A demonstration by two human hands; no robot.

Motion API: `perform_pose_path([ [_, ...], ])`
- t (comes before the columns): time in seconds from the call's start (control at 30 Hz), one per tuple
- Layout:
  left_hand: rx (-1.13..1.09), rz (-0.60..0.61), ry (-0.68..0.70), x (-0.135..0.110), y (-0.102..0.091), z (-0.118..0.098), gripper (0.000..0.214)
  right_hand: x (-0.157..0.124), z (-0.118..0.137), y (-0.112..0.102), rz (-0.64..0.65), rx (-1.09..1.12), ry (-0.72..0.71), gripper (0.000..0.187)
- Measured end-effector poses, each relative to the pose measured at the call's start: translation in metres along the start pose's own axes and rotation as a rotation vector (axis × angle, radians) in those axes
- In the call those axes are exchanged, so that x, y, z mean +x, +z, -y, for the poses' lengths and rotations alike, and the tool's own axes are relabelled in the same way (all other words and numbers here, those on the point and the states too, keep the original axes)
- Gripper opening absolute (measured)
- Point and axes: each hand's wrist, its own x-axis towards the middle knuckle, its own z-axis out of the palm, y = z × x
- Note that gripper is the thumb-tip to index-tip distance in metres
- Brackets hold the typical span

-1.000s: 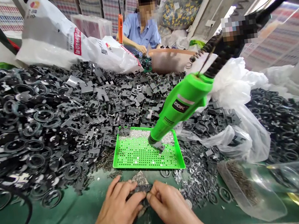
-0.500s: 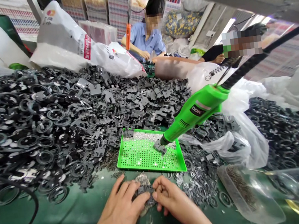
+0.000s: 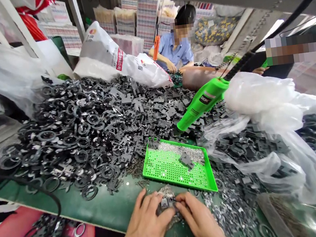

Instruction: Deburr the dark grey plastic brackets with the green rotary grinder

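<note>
My left hand (image 3: 149,223) and my right hand (image 3: 197,217) meet at the near edge of the green bench, fingers pinched together on a small dark plastic part (image 3: 167,204) that rests on a grey pad. Just beyond them lies a green perforated tray (image 3: 169,167) with small silver screws heaped along its far side and one dark part on it. A green electric screwdriver (image 3: 202,103) hangs tilted above the tray's far right corner, with no hand on it.
A big heap of black rings and brackets (image 3: 90,127) covers the bench to the left and behind. Clear plastic bags (image 3: 264,120) of parts lie on the right. A white sack (image 3: 116,62) stands behind. Two other people work across the bench.
The view has swung left and up, so tray and hands sit further right. The hanging screwdriver has lifted off the tray toward its far right. My hands stay pinched on the part.
</note>
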Motion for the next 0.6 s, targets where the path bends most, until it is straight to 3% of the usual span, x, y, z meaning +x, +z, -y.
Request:
perform_pose_path([
  [0.17, -0.001, -0.003, -0.001, -0.007, 0.010, 0.003, 0.026, -0.003, 0.009, -0.007, 0.026, 0.033, 0.052, 0.018],
  [0.43, 0.038, -0.034, 0.039, -0.004, 0.019, 0.003, 0.030, -0.003, 0.005, 0.004, -0.101, -0.105, -0.082, 0.015],
  [0.6, -0.020, -0.123, 0.016, -0.018, -0.004, 0.015, 0.029, -0.002, -0.015, 0.007, -0.153, -0.130, -0.158, 0.022],
])
